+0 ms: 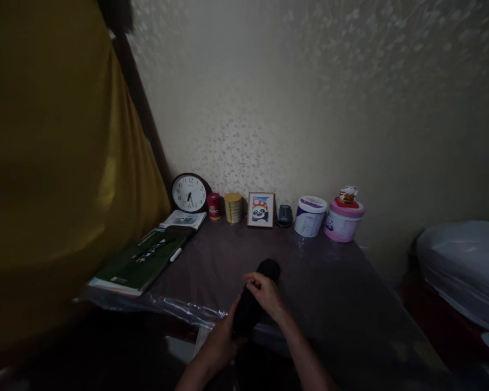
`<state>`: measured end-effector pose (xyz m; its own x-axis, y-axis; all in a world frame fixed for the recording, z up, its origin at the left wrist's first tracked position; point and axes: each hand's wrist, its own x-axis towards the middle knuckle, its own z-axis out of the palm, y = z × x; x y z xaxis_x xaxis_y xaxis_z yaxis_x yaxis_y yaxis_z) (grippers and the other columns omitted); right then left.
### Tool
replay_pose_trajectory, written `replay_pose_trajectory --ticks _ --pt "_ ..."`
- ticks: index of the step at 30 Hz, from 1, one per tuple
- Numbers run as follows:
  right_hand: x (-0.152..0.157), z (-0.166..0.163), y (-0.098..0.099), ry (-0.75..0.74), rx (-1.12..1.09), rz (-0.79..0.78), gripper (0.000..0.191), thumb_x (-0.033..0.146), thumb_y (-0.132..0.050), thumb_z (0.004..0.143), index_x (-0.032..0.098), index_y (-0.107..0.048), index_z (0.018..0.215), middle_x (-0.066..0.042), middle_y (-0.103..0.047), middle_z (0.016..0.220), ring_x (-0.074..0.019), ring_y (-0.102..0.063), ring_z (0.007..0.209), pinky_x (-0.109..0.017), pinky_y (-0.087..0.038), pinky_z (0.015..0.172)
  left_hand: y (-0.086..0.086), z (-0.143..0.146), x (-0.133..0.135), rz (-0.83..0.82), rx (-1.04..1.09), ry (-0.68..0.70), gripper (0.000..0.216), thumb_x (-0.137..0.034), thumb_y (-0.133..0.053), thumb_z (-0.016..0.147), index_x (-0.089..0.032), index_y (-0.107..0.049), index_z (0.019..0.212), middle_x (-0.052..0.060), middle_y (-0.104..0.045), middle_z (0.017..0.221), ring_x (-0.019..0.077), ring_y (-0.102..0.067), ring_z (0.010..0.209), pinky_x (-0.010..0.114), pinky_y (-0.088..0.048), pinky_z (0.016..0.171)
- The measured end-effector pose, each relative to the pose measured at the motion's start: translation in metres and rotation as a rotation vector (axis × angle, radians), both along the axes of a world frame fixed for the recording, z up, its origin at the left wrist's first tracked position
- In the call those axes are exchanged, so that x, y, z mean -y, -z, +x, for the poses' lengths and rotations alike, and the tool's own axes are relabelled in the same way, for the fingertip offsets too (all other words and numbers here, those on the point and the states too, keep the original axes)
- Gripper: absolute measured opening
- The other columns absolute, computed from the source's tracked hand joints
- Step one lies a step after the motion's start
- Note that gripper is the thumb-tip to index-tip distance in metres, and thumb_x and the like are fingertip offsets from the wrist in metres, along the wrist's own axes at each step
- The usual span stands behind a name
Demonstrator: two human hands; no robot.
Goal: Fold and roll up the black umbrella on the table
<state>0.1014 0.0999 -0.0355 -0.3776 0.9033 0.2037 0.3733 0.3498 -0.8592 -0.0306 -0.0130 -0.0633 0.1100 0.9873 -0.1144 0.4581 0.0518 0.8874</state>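
At the near edge of the counter point(309, 277), one black bundle point(248, 310) is held tilted, its upper end above the counter and its lower end toward the person; what it is exactly, the darkness does not let me tell. The left hand point(221, 341) closes its fingers around the lower part, probably to make it steady, while the fingers of the right hand point(266, 293) are bent narrow against the upper half; whether they pinch some part, I cannot tell. Along the left edge lie one green book point(140, 260) and, just beside it, one white pen point(176, 254). Near the far left corner is one picture sheet point(184, 219). By the far edge stand one clock point(188, 191), one red can point(214, 207), one yellow container point(233, 208), one picture frame point(261, 210), one small dark object point(284, 215), one white tub point(308, 220) and one pink tub point(342, 224), so two tubs, with one figurine point(348, 195) on the pink one. This row is set near the wall point(244, 108), I suppose, to leave room for both hands.
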Motion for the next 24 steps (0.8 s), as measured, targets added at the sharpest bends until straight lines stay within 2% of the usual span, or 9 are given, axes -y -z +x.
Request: replay_pose_trajectory --ticks 2,5,9,13,16,21,24 --pt "0.002 0.010 -0.002 -0.020 -0.167 -0.060 0.024 0.023 -0.053 0.070 0.020 -0.066 0.089 -0.002 -0.065 0.081 -0.0150 -0.058 0.074 -0.027 -0.044 0.072 0.003 -0.001 -0.001 0.003 0.066 0.000 0.089 -0.008 -0.052 0.064 -0.027 -0.009 0.140 0.001 -0.052 0.128 0.0178 -0.052 0.112 0.031 -0.038 0.095" --pt "0.007 0.038 -0.004 0.012 -0.314 -0.126 0.025 0.031 -0.054 0.072 0.020 -0.066 0.092 -0.001 -0.064 0.081 -0.0153 -0.057 0.075 -0.026 -0.043 0.070 0.004 0.001 -0.001 0.073 0.077 -0.022 0.088 -0.004 -0.051 0.061 -0.023 -0.016 0.139 0.003 -0.046 0.134 0.0154 -0.044 0.121 0.028 -0.031 0.101" --pt "0.013 0.083 0.004 0.173 -0.372 -0.185 0.030 0.041 -0.055 0.074 0.021 -0.065 0.092 -0.001 -0.062 0.076 -0.0151 -0.054 0.068 -0.025 -0.042 0.061 0.000 0.006 0.000 0.106 -0.056 -0.076 0.083 -0.007 -0.048 0.065 -0.023 -0.015 0.139 0.003 -0.049 0.131 0.0141 -0.050 0.115 0.024 -0.037 0.095" --pt "0.013 0.113 0.021 0.319 -0.412 -0.151 0.034 0.048 -0.059 0.069 0.019 -0.067 0.086 -0.002 -0.061 0.072 -0.0158 -0.054 0.064 -0.025 -0.043 0.056 -0.004 0.010 0.001 0.102 -0.205 -0.129 0.082 -0.007 -0.046 0.067 -0.023 -0.012 0.140 0.004 -0.049 0.132 0.0152 -0.050 0.115 0.023 -0.039 0.091" --pt "0.013 0.121 0.034 0.369 -0.428 -0.145 0.037 0.050 -0.059 0.067 0.018 -0.067 0.085 -0.002 -0.060 0.067 -0.0154 -0.053 0.059 -0.025 -0.042 0.053 -0.005 0.011 0.001 0.088 -0.277 -0.141 0.083 -0.006 -0.045 0.068 -0.024 -0.010 0.140 0.005 -0.048 0.133 0.0154 -0.050 0.115 0.023 -0.039 0.090" --pt "0.016 0.122 0.045 0.347 -0.438 -0.144 0.038 0.051 -0.058 0.068 0.018 -0.067 0.085 -0.003 -0.062 0.071 -0.0168 -0.056 0.064 -0.025 -0.044 0.054 -0.007 0.013 0.002 0.051 -0.374 -0.128 0.082 -0.010 -0.048 0.071 -0.023 -0.006 0.141 0.010 -0.053 0.126 0.0175 -0.057 0.105 0.023 -0.042 0.082" --pt "0.016 0.123 0.047 0.343 -0.443 -0.136 0.038 0.050 -0.058 0.069 0.017 -0.067 0.087 -0.003 -0.061 0.070 -0.0166 -0.056 0.063 -0.025 -0.044 0.054 -0.011 0.015 0.005 0.033 -0.550 -0.128 0.075 -0.014 -0.042 0.078 -0.024 -0.001 0.141 0.013 -0.056 0.120 0.0181 -0.061 0.096 0.024 -0.042 0.077"
